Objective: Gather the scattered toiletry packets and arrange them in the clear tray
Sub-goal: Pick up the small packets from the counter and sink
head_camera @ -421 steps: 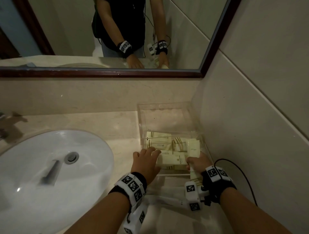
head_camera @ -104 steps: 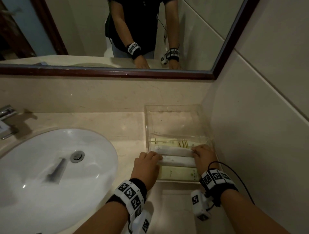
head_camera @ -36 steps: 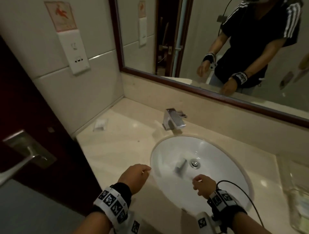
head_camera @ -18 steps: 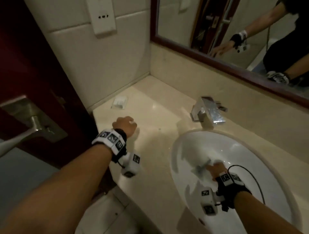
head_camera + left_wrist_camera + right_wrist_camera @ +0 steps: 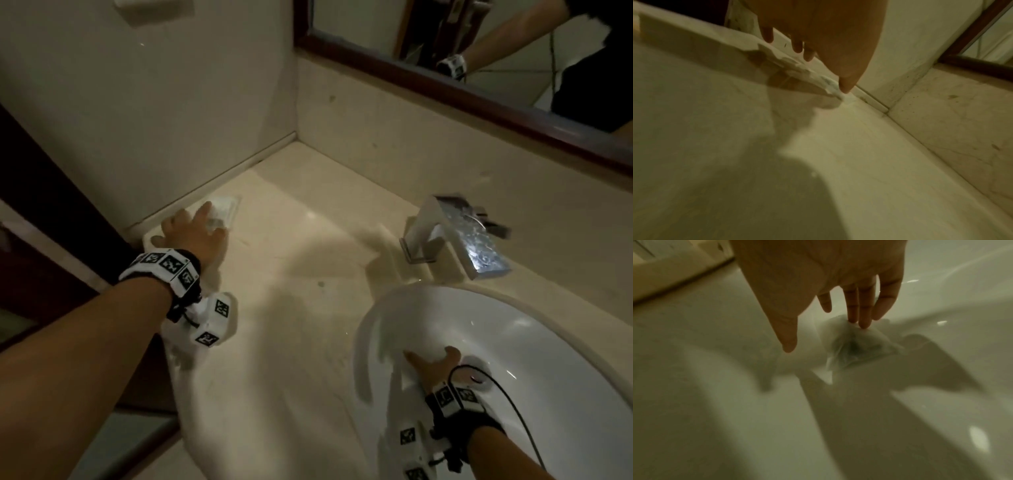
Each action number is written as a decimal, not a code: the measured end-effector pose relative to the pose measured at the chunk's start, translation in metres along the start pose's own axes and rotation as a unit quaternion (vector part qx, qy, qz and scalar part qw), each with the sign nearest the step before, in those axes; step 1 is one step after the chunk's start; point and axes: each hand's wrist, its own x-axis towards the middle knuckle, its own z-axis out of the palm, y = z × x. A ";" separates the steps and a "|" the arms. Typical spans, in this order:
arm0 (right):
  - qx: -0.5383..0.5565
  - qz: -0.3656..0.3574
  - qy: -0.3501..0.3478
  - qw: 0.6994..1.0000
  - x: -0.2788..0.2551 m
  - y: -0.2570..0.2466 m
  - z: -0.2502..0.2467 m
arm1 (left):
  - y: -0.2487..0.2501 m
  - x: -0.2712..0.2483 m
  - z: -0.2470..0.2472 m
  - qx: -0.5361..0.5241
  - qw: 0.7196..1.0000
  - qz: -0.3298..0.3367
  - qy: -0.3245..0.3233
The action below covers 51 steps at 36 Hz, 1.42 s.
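Note:
A small white packet (image 5: 226,209) lies on the beige counter against the left wall. My left hand (image 5: 191,231) reaches over it with its fingers stretched out. In the left wrist view my left hand (image 5: 818,40) has one fingertip on the crinkled packet (image 5: 828,82), which nothing grips. My right hand (image 5: 432,365) is down in the white sink basin (image 5: 548,342). In the right wrist view my right hand (image 5: 838,288) has its fingers straight, with two fingertips on a translucent packet (image 5: 855,347) on the basin floor. The clear tray is out of view.
A chrome faucet (image 5: 455,233) stands behind the basin. The tiled wall (image 5: 171,102) and a dark door (image 5: 34,205) close off the left side. The framed mirror (image 5: 479,44) hangs above the backsplash. The counter (image 5: 291,274) ends at a front edge by my left forearm.
My left hand has gone forward from mid-counter to the packet by the wall, uncurling from a fist. My right hand now rests flat in the basin with its fingers stretched onto the packet.

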 end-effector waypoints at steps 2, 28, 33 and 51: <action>-0.023 0.014 0.016 0.999 -0.012 -0.007 -0.004 | 0.000 0.005 0.004 0.010 1.000 0.000 -0.002; 0.438 -0.044 -0.199 0.876 -0.142 0.014 -0.100 | 0.054 -0.109 -0.043 -0.397 0.898 0.163 -0.094; 0.556 -0.075 -0.215 0.799 -0.195 0.020 -0.138 | 0.083 -0.187 -0.045 -0.446 0.832 0.248 -0.218; 0.583 -0.142 -0.071 0.796 -0.292 0.158 -0.285 | 0.203 -0.453 -0.032 -0.346 0.751 0.431 -0.361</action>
